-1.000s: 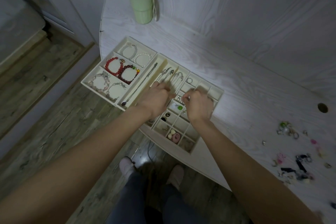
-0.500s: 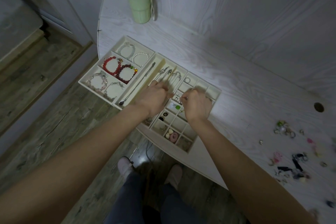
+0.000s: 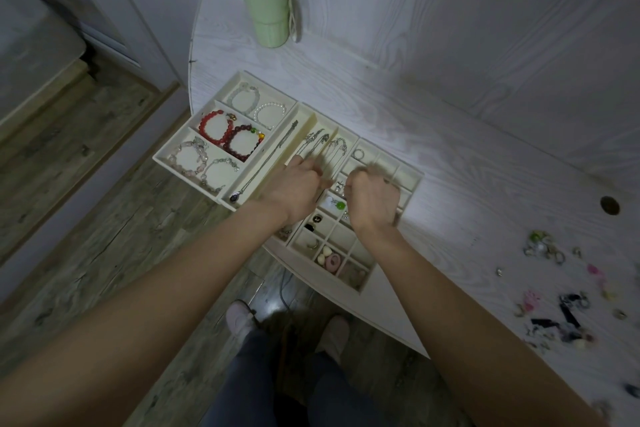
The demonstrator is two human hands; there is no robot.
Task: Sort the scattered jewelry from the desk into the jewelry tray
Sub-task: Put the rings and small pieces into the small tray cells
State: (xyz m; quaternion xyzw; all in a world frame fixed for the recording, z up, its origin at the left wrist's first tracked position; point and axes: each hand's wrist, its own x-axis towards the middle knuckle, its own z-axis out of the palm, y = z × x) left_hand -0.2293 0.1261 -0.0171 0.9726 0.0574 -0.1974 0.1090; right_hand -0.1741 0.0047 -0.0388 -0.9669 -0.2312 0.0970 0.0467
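The cream jewelry tray (image 3: 416,180) lies at the desk's left front edge. Its left section holds beaded bracelets (image 3: 230,130), its long slots hold chain necklaces (image 3: 320,142), and its small squares hold rings and earrings (image 3: 337,188). My left hand (image 3: 294,191) hovers over the necklace slots with its fingers curled. My right hand (image 3: 374,201) is balled over the small squares, its fingertips blurred. Whether either hand holds anything is hidden. Scattered jewelry (image 3: 545,250) and dark hair ties (image 3: 568,317) lie on the desk at the far right.
A green lidded tumbler (image 3: 265,0) stands at the back of the white desk (image 3: 450,135), against the wall panel. A cable hole (image 3: 609,205) sits to the right of the tray. The curved desk edge runs just under the tray, with wood floor and my feet (image 3: 239,321) below.
Both hands stay over the middle of the tray with only small finger movements. The view has shifted slightly.
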